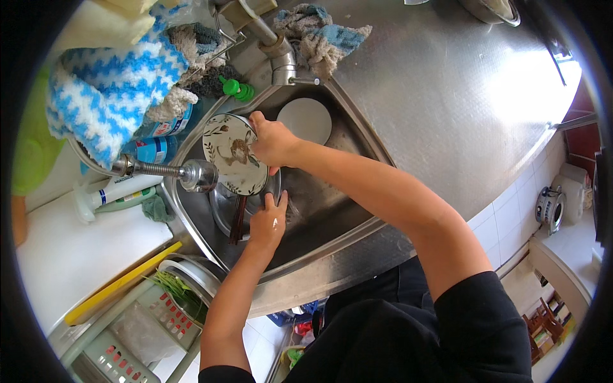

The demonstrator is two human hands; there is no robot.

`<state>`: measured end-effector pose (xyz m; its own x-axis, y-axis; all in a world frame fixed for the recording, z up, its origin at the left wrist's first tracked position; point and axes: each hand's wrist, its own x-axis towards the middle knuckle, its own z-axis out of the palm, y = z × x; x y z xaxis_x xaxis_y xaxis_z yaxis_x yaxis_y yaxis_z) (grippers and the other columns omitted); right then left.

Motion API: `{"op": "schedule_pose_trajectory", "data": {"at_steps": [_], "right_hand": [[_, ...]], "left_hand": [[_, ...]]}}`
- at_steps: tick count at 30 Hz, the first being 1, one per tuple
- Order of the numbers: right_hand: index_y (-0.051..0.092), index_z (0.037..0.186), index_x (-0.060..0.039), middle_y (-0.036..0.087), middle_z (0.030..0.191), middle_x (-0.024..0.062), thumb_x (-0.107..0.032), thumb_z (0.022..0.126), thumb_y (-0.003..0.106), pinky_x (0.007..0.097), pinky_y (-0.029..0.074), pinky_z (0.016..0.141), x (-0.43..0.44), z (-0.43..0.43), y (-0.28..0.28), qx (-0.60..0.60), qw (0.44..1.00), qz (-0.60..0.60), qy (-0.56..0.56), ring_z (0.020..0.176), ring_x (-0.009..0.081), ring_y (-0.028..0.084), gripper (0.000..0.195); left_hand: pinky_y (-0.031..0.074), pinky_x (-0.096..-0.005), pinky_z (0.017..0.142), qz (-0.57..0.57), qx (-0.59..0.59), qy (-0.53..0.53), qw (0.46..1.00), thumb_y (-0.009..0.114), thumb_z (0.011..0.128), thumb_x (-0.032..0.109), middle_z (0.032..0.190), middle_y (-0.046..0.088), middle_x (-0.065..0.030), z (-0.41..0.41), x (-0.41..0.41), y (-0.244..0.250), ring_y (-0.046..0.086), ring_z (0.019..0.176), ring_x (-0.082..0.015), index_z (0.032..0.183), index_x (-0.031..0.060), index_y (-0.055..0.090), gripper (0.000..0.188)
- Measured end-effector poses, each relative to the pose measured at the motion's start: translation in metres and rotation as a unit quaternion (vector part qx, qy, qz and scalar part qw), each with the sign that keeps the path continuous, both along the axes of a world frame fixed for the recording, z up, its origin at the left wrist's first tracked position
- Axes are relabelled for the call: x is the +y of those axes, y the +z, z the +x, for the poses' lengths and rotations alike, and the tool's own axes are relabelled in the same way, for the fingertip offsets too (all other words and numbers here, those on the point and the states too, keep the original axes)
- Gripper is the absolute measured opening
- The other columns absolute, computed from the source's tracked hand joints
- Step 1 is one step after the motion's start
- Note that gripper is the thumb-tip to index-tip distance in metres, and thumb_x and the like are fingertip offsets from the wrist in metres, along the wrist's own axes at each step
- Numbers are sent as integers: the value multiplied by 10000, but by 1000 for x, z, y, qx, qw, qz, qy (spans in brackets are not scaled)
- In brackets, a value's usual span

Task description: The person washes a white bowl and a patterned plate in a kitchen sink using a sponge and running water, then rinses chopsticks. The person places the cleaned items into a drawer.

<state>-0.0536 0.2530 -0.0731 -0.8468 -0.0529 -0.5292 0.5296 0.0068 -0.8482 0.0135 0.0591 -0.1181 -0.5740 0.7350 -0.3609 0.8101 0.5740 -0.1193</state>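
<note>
My right hand (pixel 274 144) grips the right rim of a white bowl (pixel 230 143) with a leaf pattern. The bowl is tilted and has a brownish smear inside. From the faucet spout (pixel 200 175), water runs onto its lower part. Just below that bowl is my left hand (pixel 268 224), two fingers apart, with a spot of foam on its back. Beneath both lies a metal basin (pixel 221 218) in the steel sink (pixel 330 191), partly hidden. Dark chopsticks (pixel 237 220) stick out over its edge. A plain white bowl (pixel 305 120) sits at the sink's far corner.
Cloths (pixel 119 91) hang at the left near bottles (pixel 151 149) and a green pump top (pixel 234 88). Another cloth (pixel 321 36) lies behind the faucet base (pixel 283 62). A steel counter (pixel 431 95) extends right. Lower left are a yellow-edged board (pixel 122 285) and a rack (pixel 143 330).
</note>
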Motion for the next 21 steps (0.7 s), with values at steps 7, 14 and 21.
{"op": "schedule_pose_trajectory", "data": {"at_steps": [7, 14, 21], "right_hand": [[299, 1222, -34, 525, 1062, 227, -10, 762, 462, 339, 568, 500, 12, 6, 1, -12, 1000, 11, 7, 789, 334, 611, 489], [344, 1204, -18, 506, 1096, 229, -21, 754, 481, 349, 573, 499, 5, 15, -13, -24, 998, -26, -46, 858, 347, 594, 470], [458, 997, 94, 609, 889, 225, -82, 683, 601, 348, 531, 639, -23, -6, -33, -52, 986, 154, 25, 828, 301, 630, 388]], "left_hand": [[519, -316, 513, -23, 0, 5, 1000, 500, 761, 79, 824, 496, -88, 2, 1, -4, 592, 602, -246, 1200, 162, 497, 446], [496, -347, 489, 78, 24, 34, 996, 531, 760, 68, 805, 474, -70, 3, -6, 1, 592, 659, -239, 1123, 217, 514, 393], [480, -389, 514, 103, -41, 112, 988, 519, 778, 67, 814, 439, -92, 12, -20, -7, 575, 689, -292, 1081, 243, 519, 350]]}}
